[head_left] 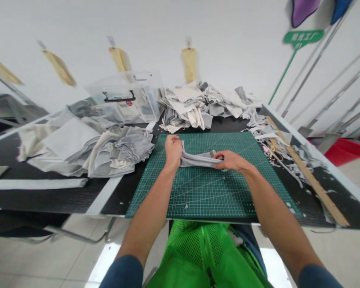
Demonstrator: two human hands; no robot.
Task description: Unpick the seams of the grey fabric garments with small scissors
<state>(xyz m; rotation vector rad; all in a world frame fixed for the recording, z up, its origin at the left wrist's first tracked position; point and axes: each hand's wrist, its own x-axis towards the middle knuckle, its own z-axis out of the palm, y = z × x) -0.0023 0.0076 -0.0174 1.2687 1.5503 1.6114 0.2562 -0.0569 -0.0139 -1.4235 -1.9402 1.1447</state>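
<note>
While the bare left hand [173, 150] and bare right hand [229, 161] grip a grey, bunched, apparently knit fabric strip [197, 160], uneven pulling could distort it.

Yellow gloves [189, 66] along the white wall [228, 44], a green sign [304, 37], and, low at right, probably a red bucket [338, 155].

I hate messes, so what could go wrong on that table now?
The grey cloth, held between the left hand and right hand, might stretch if pulled too hard. The loose left pile sits beside the mat and could slip onto it. The ruler ends near the table edge, so a bump might knock it off.
</note>
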